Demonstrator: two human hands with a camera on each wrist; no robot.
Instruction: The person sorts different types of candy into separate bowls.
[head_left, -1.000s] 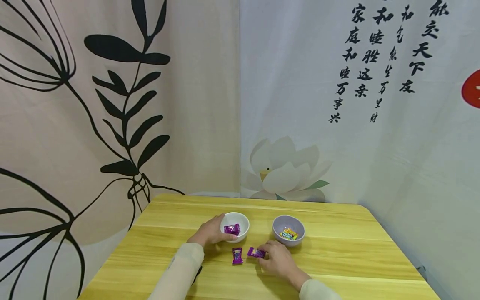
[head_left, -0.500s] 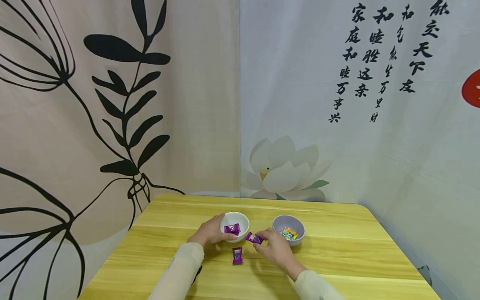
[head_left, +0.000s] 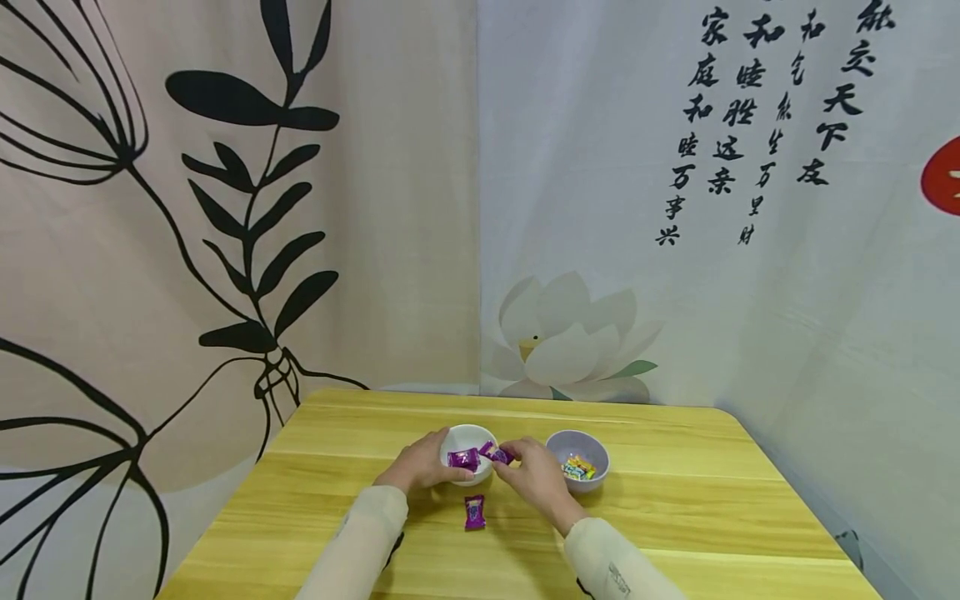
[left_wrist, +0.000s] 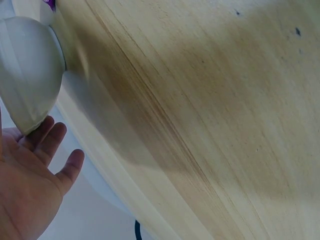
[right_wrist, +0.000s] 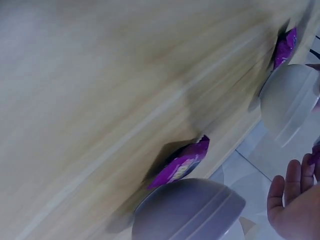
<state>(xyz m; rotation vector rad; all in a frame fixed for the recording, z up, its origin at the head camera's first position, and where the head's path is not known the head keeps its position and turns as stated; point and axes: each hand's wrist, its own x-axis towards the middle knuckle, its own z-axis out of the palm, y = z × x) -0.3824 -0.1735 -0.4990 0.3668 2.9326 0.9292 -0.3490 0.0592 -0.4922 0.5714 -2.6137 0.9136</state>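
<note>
My left hand [head_left: 422,462] holds the white bowl [head_left: 468,432] by its left side, thumb at the near rim; the left wrist view shows fingertips [left_wrist: 59,131] against its outside. A purple wrapped candy [head_left: 462,457] lies inside. Over the bowl's right rim, my right hand [head_left: 538,482] pinches another purple wrapped candy [head_left: 495,452] between thumb and fingers. One more purple candy [head_left: 474,512] rests on the table in front of the white bowl. In the right wrist view, a purple candy [right_wrist: 182,164] lies beside the lavender bowl [right_wrist: 187,212]; I cannot make it out in the head view.
The lavender bowl stands right of my right hand, holding several yellow and blue wrapped candies [head_left: 578,467]. All sits on a wood-grain table [head_left: 697,500] with rounded far corners. A printed curtain [head_left: 405,208] hangs behind it.
My right hand has lifted its purple candy off the table and carried it left and away from me to the white bowl's rim. The left hand has stayed on the bowl.
</note>
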